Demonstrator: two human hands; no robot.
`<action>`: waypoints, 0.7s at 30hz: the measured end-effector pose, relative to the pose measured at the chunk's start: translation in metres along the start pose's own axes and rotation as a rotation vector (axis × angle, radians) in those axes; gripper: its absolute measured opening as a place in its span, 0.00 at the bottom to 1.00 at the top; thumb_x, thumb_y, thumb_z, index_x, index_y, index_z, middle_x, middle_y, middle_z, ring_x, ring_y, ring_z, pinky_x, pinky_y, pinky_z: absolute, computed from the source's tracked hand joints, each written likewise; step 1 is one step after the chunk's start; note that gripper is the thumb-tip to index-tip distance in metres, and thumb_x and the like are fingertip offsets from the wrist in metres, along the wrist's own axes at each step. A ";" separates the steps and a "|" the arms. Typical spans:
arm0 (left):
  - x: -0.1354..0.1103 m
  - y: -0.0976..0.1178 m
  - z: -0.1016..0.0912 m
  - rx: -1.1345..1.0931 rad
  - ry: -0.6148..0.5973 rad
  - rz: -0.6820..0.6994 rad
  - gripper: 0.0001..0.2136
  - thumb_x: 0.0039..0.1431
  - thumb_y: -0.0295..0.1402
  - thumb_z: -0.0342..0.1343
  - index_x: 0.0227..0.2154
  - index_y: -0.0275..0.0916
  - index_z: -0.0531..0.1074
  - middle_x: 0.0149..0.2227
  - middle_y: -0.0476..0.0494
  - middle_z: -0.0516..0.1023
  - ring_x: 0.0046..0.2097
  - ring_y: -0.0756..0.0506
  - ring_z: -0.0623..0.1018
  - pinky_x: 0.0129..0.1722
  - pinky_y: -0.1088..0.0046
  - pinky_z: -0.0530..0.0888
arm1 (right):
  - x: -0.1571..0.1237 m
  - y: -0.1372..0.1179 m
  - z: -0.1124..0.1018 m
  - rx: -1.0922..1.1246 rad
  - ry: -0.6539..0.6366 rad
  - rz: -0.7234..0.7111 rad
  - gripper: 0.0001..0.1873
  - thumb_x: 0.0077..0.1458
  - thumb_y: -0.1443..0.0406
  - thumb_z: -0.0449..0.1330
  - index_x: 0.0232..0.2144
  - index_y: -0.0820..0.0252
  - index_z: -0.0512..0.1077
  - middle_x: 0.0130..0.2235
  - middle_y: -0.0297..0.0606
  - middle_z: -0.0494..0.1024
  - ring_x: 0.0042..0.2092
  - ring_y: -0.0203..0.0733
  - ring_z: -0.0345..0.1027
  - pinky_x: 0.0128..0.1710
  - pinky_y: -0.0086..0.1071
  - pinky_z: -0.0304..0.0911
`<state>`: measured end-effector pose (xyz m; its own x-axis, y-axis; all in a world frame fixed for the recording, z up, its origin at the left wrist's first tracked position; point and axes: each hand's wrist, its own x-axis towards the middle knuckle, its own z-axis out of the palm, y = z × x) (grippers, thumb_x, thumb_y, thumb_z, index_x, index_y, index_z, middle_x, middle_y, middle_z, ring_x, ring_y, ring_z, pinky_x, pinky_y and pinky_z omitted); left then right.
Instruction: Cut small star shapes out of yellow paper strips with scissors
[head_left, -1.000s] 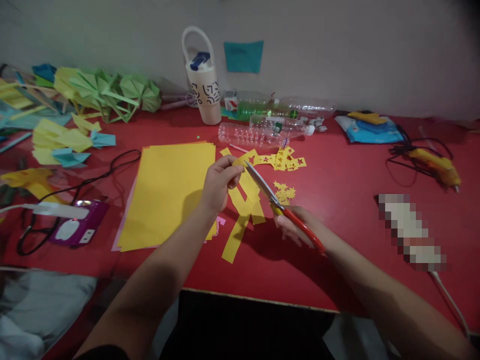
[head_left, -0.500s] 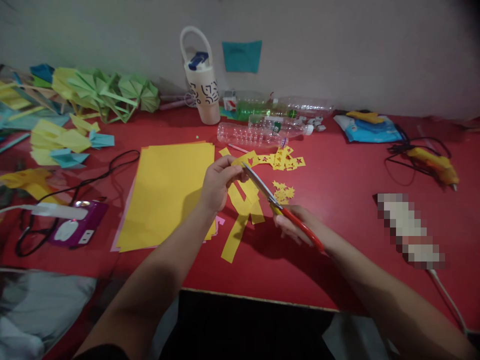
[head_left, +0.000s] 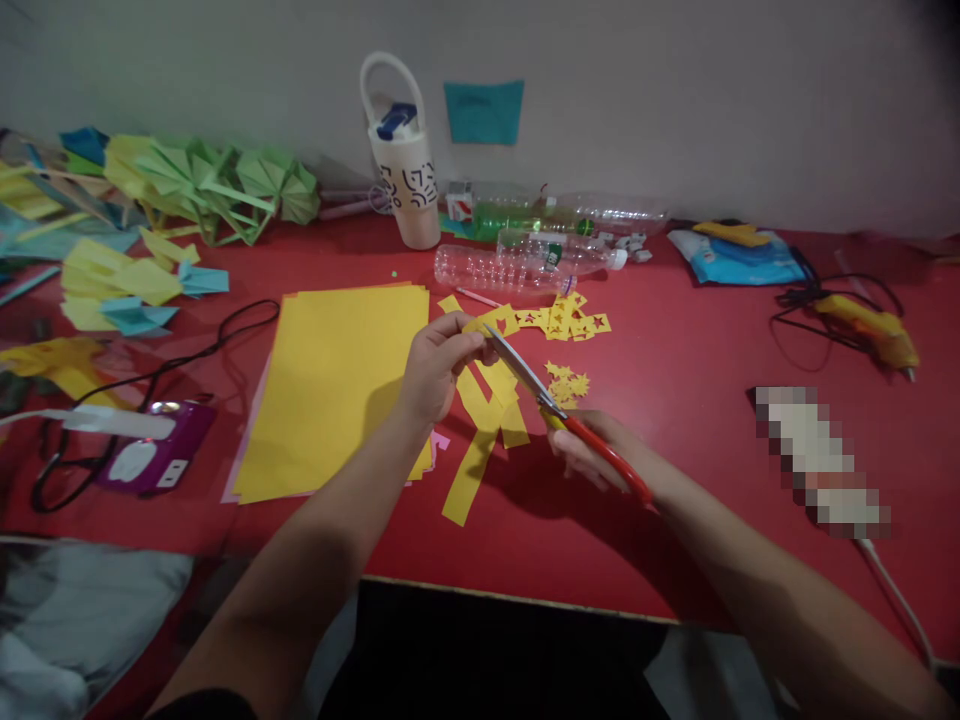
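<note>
My left hand (head_left: 442, 362) pinches a small piece of yellow paper (head_left: 475, 326) between thumb and fingers. In my right hand (head_left: 592, 447) is a pair of scissors (head_left: 606, 455) with red handles, its blade tips at the piece of paper. Under and between the hands lie yellow paper strips (head_left: 471, 478). Several cut-out yellow stars (head_left: 568, 385) form a small pile beyond the right hand, and yellow scraps with star-shaped holes (head_left: 559, 318) lie behind them. To the left of the left hand is a stack of yellow sheets (head_left: 330, 380).
At the back stand a white tumbler (head_left: 409, 185) and several lying plastic bottles (head_left: 502, 270). Folded paper shapes (head_left: 217, 185), a purple power block (head_left: 154, 460) and cables occupy the left. A yellow glue gun (head_left: 870, 330) and a blue packet (head_left: 739, 258) lie on the right.
The scissors' red handle has shifted slightly in my right hand, and the blades look a little closer together. My left hand stays in place with the paper.
</note>
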<state>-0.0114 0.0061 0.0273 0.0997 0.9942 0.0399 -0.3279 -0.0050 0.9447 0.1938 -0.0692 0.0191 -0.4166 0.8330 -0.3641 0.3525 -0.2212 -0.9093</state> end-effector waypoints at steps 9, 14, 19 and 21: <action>0.004 -0.001 -0.008 0.014 -0.063 -0.008 0.03 0.42 0.30 0.58 0.20 0.38 0.69 0.19 0.54 0.68 0.22 0.55 0.70 0.29 0.75 0.73 | 0.002 0.002 -0.001 0.025 -0.009 0.051 0.29 0.51 0.38 0.58 0.21 0.54 0.59 0.11 0.20 0.56 0.12 0.27 0.51 0.23 0.32 0.67; 0.007 -0.001 -0.011 -0.009 -0.085 -0.011 0.03 0.40 0.30 0.60 0.19 0.37 0.71 0.17 0.54 0.68 0.22 0.55 0.72 0.27 0.77 0.72 | 0.003 0.002 0.000 0.044 -0.014 0.044 0.29 0.50 0.38 0.58 0.20 0.54 0.59 0.11 0.20 0.56 0.13 0.28 0.51 0.21 0.30 0.65; 0.007 0.002 -0.011 0.017 -0.077 -0.005 0.04 0.39 0.30 0.60 0.19 0.38 0.71 0.18 0.53 0.72 0.22 0.54 0.73 0.27 0.76 0.72 | 0.003 0.003 0.001 0.053 -0.012 0.032 0.30 0.49 0.37 0.59 0.20 0.54 0.58 0.11 0.19 0.56 0.12 0.27 0.50 0.20 0.29 0.64; 0.007 0.002 -0.012 0.019 -0.080 0.001 0.04 0.39 0.30 0.60 0.19 0.38 0.71 0.18 0.53 0.72 0.22 0.54 0.73 0.27 0.76 0.72 | 0.002 0.002 0.001 0.055 -0.012 0.024 0.30 0.49 0.37 0.58 0.21 0.54 0.59 0.11 0.19 0.56 0.12 0.27 0.50 0.20 0.30 0.65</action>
<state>-0.0222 0.0145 0.0256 0.1746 0.9824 0.0661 -0.3105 -0.0088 0.9505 0.1928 -0.0681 0.0160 -0.4191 0.8209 -0.3879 0.3158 -0.2687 -0.9100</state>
